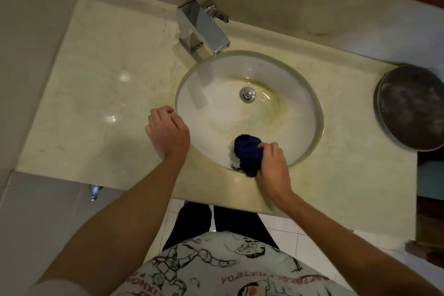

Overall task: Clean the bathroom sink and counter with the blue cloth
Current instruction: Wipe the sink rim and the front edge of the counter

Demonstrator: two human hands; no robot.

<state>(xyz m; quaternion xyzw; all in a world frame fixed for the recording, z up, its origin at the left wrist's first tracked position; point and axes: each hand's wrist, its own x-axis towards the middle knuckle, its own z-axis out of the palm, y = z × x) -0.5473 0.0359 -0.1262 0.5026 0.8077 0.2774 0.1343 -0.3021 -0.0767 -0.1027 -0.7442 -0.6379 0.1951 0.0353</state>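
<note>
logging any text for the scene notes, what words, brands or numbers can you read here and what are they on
Shirt: pink lettering among the cartoon drawings, seen upside down and blurred; it cannot be read for sure.
Tap: no brand mark can be made out.
Sink, counter, blue cloth and round metal dish: no writing shows.

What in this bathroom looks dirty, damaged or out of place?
The sink has a yellowish-brown stain ringing the drain, with similar discolouring on the counter along the basin's left rim. The right hand holds the blue cloth at the near rim, away from that stain. Nothing looks spilled or broken.
</note>
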